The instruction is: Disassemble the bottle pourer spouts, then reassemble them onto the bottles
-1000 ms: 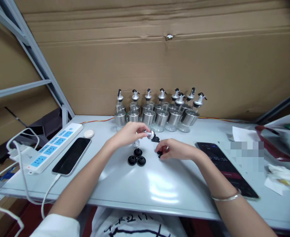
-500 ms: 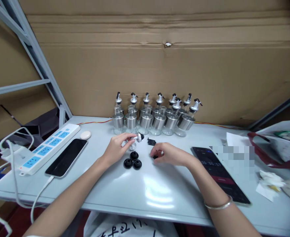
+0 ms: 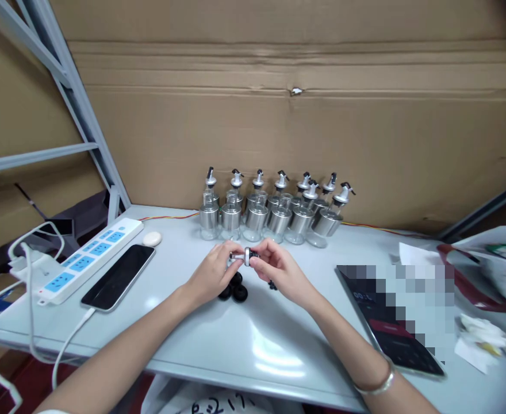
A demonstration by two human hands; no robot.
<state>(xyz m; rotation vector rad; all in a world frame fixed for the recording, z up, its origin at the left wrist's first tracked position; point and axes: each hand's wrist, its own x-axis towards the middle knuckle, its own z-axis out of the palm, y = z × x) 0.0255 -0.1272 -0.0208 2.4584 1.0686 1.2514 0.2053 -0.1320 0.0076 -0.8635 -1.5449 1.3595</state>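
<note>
A small silver pourer top (image 3: 247, 256) with a black end is held sideways between my hands above the table. My left hand (image 3: 214, 270) pinches its spout end. The fingers of my right hand (image 3: 281, 270) are closed around its black end; whether they hold a further small part is hidden. Under my left fingers lie several round black stoppers (image 3: 240, 293), partly covered. Small black pieces (image 3: 272, 285) show beneath my right hand. Behind stand glass and metal bottles (image 3: 257, 218) in rows, some open at the neck, others topped with silver pourers (image 3: 236, 179).
On the left of the table (image 3: 184, 339) are a power strip (image 3: 91, 256), a phone (image 3: 119, 278) with its cable, and a round white object (image 3: 152, 238). A tablet (image 3: 386, 322), papers and a bag (image 3: 494, 270) lie on the right. Cardboard stands behind.
My right hand has come up from the table to the pourer top and met my left hand. The view has shifted slightly, and the black stoppers are now partly covered.
</note>
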